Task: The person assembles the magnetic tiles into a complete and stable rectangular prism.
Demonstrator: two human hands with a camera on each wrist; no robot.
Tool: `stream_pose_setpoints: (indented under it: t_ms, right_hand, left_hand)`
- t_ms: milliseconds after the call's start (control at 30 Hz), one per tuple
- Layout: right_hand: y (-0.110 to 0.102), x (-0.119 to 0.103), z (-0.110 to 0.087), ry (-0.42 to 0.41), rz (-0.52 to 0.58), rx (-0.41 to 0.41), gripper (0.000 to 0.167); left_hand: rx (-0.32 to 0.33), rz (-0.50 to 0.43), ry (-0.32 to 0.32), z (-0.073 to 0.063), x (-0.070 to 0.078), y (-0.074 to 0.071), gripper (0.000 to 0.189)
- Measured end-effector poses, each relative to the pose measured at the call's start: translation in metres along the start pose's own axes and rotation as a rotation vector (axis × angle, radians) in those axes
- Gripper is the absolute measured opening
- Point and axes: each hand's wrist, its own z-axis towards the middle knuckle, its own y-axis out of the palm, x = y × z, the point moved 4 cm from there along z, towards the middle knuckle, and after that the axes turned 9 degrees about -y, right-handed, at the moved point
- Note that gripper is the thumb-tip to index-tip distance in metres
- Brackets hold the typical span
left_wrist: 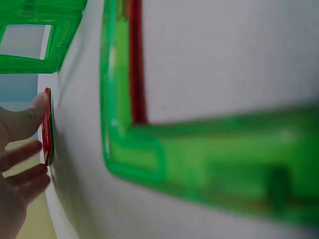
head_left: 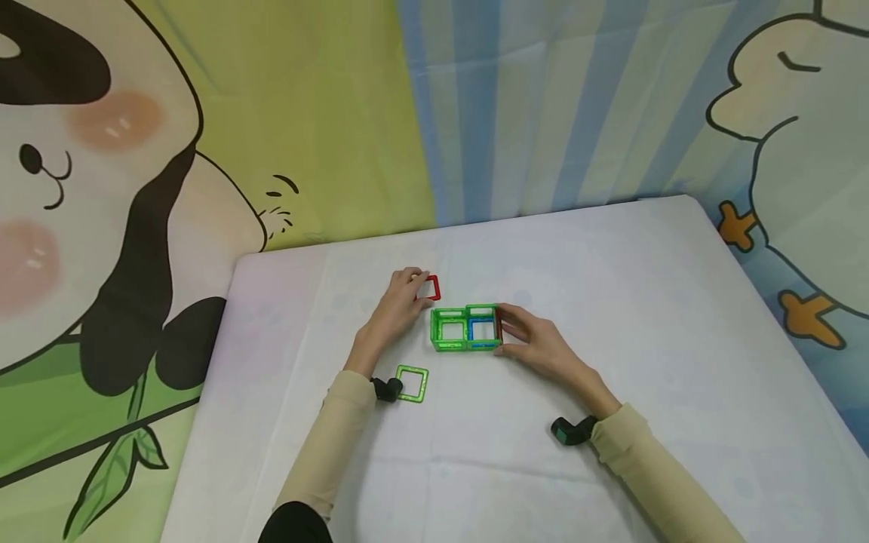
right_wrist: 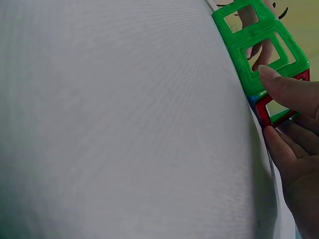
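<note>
My left hand [head_left: 397,308] has thumb and fingertips at opposite edges of a red square magnetic tile [head_left: 437,287], pinching it low over the table. In the left wrist view this red tile [left_wrist: 48,129] is seen nearly edge-on between thumb and fingers. Just right of it stands a joined block of magnetic tiles [head_left: 449,347], mostly green, with a blue tile [head_left: 483,320] inside. My right hand [head_left: 543,343] grips the block's right end, thumb at the near side. A red tile [right_wrist: 264,112] forms that end in the right wrist view.
A loose light-green square tile [head_left: 424,385] lies on the white table [head_left: 516,483], beside the left wrist's camera [head_left: 388,390]. Another wrist camera [head_left: 573,431] sits at the right cuff. Cartoon-printed curtains [head_left: 326,121] hang behind the table's far edge.
</note>
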Motion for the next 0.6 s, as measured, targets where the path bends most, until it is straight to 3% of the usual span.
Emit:
stream_pose_setpoints:
  t_ms: [200, 500, 600]
  right_hand:
    - [0.0011, -0.0025, -0.0003, -0.007, 0.012, -0.004, 0.080]
    - [-0.0009, 0.0007, 0.0003, -0.021, -0.003, -0.001, 0.081]
    - [-0.0022, 0.0006, 0.0001, -0.032, -0.009, -0.004, 0.080]
  left_hand:
    - [-0.014, 0.042, 0.006, -0.0004, -0.0018, 0.0019, 0.054]
    - [-0.095, -0.008, -0.112, -0.0056, -0.0071, -0.0022, 0.053]
    - [-0.099, -0.010, -0.122, -0.0084, -0.0079, -0.0047, 0.053]
